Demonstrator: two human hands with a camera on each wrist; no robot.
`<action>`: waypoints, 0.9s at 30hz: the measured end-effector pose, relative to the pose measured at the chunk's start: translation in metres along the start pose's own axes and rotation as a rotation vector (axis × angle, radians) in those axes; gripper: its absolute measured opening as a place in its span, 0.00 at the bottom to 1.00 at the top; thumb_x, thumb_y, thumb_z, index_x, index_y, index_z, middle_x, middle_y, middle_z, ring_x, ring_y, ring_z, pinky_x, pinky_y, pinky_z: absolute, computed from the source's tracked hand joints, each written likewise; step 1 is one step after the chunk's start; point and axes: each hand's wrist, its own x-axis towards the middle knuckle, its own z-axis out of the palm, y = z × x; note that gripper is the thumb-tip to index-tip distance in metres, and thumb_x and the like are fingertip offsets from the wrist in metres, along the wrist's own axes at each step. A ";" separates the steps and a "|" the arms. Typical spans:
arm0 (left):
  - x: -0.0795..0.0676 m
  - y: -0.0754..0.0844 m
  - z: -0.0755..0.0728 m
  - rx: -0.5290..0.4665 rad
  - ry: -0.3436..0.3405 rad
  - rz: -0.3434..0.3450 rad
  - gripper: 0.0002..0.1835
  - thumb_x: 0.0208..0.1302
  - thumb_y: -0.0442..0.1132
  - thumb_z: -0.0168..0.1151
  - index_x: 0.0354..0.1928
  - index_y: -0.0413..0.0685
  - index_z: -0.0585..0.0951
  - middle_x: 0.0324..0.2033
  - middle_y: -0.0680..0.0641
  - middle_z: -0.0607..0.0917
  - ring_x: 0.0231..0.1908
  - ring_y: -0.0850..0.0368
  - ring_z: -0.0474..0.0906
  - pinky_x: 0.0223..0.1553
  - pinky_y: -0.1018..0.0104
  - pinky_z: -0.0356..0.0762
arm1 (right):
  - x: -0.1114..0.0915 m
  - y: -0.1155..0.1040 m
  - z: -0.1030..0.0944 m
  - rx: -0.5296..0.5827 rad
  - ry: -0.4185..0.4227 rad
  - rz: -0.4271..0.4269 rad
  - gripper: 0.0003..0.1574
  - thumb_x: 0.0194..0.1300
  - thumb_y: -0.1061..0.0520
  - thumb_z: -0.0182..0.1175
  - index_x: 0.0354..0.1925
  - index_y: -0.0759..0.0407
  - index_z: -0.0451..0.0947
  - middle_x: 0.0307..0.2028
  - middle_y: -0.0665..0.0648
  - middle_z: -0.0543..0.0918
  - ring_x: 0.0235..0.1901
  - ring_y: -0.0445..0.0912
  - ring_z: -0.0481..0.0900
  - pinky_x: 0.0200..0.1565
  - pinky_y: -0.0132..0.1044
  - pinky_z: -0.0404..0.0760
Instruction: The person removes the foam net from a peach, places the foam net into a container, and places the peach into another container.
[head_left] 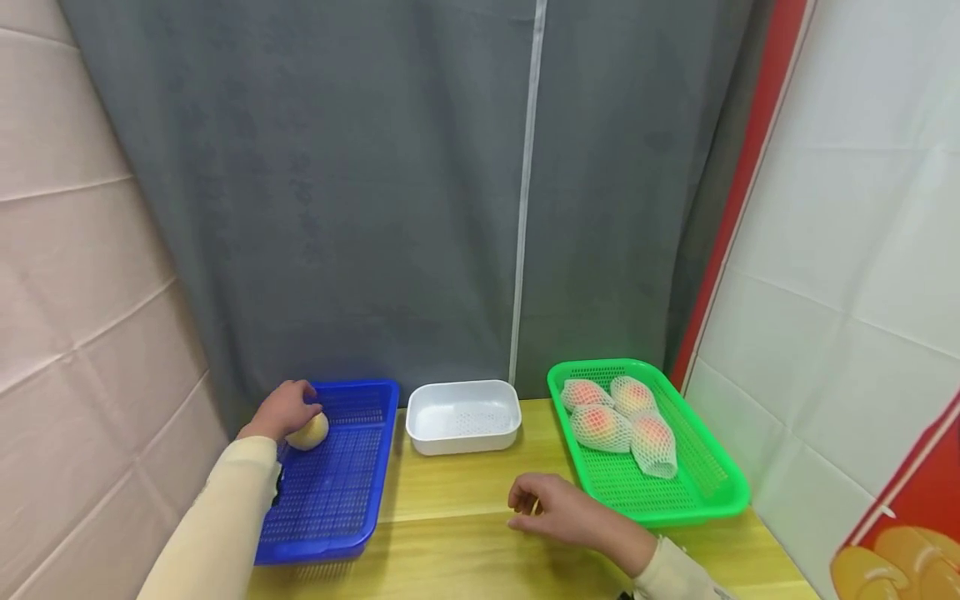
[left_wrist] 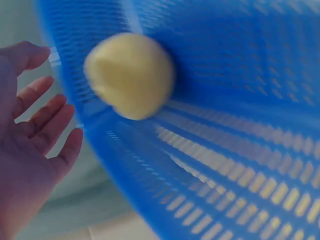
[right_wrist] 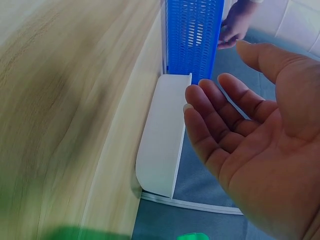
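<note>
A round, pale yellow fruit [left_wrist: 131, 75] lies at the far left end of the blue basket [head_left: 330, 475]; its exact kind is hard to tell. My left hand [head_left: 281, 408] is just above and beside that fruit in the head view. The left wrist view shows the left hand [left_wrist: 40, 120] with loosely bent fingers at the basket's rim, apart from the fruit, which is blurred. Over the table's front part, my right hand [head_left: 555, 510] hovers with relaxed, slightly curled fingers and holds nothing. It is nearest to the green basket [head_left: 705, 442].
Between the baskets stands a white rectangular container [head_left: 463, 446]. Several reddish-yellow fruits [head_left: 597, 423] in white foam nets lie in the green basket. A grey curtain [head_left: 375, 208] hangs behind the wooden table [head_left: 450, 533], with pale walls at both sides.
</note>
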 end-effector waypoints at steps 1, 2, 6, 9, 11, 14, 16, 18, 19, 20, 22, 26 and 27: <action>-0.002 0.001 -0.005 -0.031 0.010 0.001 0.23 0.75 0.41 0.66 0.60 0.25 0.80 0.55 0.22 0.82 0.54 0.23 0.82 0.57 0.29 0.80 | 0.000 0.000 0.000 0.003 0.000 -0.001 0.10 0.72 0.51 0.77 0.43 0.47 0.82 0.36 0.38 0.83 0.38 0.33 0.81 0.44 0.36 0.86; -0.004 0.003 -0.010 -0.058 0.024 -0.001 0.22 0.77 0.41 0.66 0.59 0.26 0.80 0.55 0.23 0.83 0.53 0.25 0.83 0.56 0.30 0.81 | 0.000 0.000 0.000 0.005 -0.002 0.000 0.10 0.72 0.52 0.77 0.43 0.47 0.82 0.36 0.38 0.83 0.38 0.33 0.81 0.44 0.36 0.86; -0.015 0.017 -0.027 -0.145 0.060 0.015 0.18 0.80 0.40 0.64 0.57 0.29 0.82 0.50 0.29 0.87 0.48 0.32 0.85 0.52 0.34 0.84 | 0.001 -0.002 -0.002 0.017 -0.004 0.013 0.10 0.72 0.54 0.76 0.43 0.48 0.82 0.36 0.40 0.83 0.38 0.34 0.81 0.44 0.35 0.85; -0.025 0.032 -0.029 -0.151 0.062 0.061 0.15 0.80 0.40 0.64 0.55 0.32 0.83 0.49 0.32 0.88 0.50 0.33 0.85 0.53 0.35 0.84 | 0.001 -0.002 -0.003 0.019 -0.006 0.022 0.09 0.73 0.54 0.76 0.43 0.48 0.82 0.36 0.40 0.83 0.38 0.35 0.81 0.43 0.34 0.85; -0.033 0.042 -0.026 -0.155 0.070 0.096 0.14 0.80 0.40 0.65 0.54 0.34 0.84 0.48 0.35 0.88 0.50 0.34 0.86 0.53 0.35 0.84 | 0.002 -0.002 -0.004 0.014 -0.010 0.024 0.09 0.73 0.53 0.76 0.43 0.47 0.83 0.36 0.40 0.83 0.38 0.35 0.81 0.44 0.34 0.85; -0.045 0.060 -0.018 -0.152 0.104 0.149 0.11 0.78 0.39 0.67 0.52 0.38 0.85 0.45 0.41 0.89 0.49 0.38 0.86 0.54 0.36 0.84 | 0.003 -0.003 -0.004 0.010 -0.019 0.030 0.09 0.73 0.52 0.76 0.43 0.47 0.83 0.36 0.40 0.83 0.38 0.35 0.81 0.44 0.34 0.85; -0.053 0.073 -0.013 -0.162 0.131 0.186 0.09 0.77 0.38 0.70 0.50 0.40 0.87 0.43 0.45 0.89 0.47 0.42 0.86 0.53 0.39 0.84 | 0.004 -0.003 -0.004 0.008 -0.022 0.037 0.09 0.73 0.52 0.76 0.43 0.47 0.83 0.36 0.40 0.84 0.38 0.35 0.81 0.44 0.34 0.85; -0.061 0.088 -0.008 -0.183 0.140 0.222 0.07 0.76 0.38 0.71 0.49 0.42 0.87 0.42 0.48 0.88 0.45 0.46 0.85 0.51 0.42 0.84 | 0.003 -0.003 -0.004 0.011 -0.024 0.043 0.09 0.73 0.52 0.76 0.43 0.47 0.83 0.36 0.40 0.84 0.38 0.35 0.81 0.44 0.34 0.85; -0.066 0.096 -0.007 -0.200 0.139 0.240 0.07 0.75 0.38 0.71 0.49 0.44 0.87 0.42 0.49 0.88 0.44 0.48 0.85 0.50 0.43 0.84 | 0.003 -0.004 -0.004 0.012 -0.023 0.044 0.09 0.73 0.52 0.76 0.43 0.47 0.83 0.36 0.40 0.83 0.38 0.35 0.81 0.43 0.34 0.85; -0.070 0.103 -0.006 -0.221 0.131 0.259 0.07 0.75 0.38 0.72 0.49 0.44 0.88 0.42 0.50 0.88 0.45 0.49 0.84 0.50 0.43 0.84 | 0.003 -0.004 -0.004 0.013 -0.022 0.044 0.09 0.73 0.53 0.76 0.43 0.48 0.83 0.36 0.40 0.83 0.38 0.35 0.81 0.43 0.35 0.85; -0.077 0.118 -0.004 -0.261 0.110 0.284 0.06 0.76 0.38 0.72 0.49 0.46 0.88 0.44 0.50 0.88 0.47 0.50 0.85 0.53 0.43 0.84 | 0.002 -0.004 -0.005 0.012 -0.016 0.040 0.09 0.73 0.53 0.76 0.43 0.48 0.82 0.36 0.40 0.83 0.38 0.35 0.81 0.44 0.35 0.85; -0.088 0.143 0.002 -0.313 0.085 0.335 0.06 0.77 0.37 0.70 0.50 0.47 0.87 0.47 0.49 0.88 0.51 0.49 0.86 0.57 0.42 0.84 | 0.003 -0.004 -0.006 0.009 -0.005 0.029 0.09 0.73 0.54 0.75 0.43 0.49 0.82 0.36 0.41 0.83 0.38 0.36 0.81 0.44 0.35 0.85; -0.090 0.147 0.004 -0.320 0.082 0.345 0.05 0.77 0.37 0.70 0.50 0.47 0.87 0.47 0.48 0.88 0.51 0.49 0.86 0.57 0.43 0.85 | 0.003 -0.004 -0.006 0.007 -0.004 0.030 0.09 0.74 0.53 0.75 0.43 0.48 0.82 0.36 0.41 0.83 0.38 0.36 0.81 0.44 0.35 0.84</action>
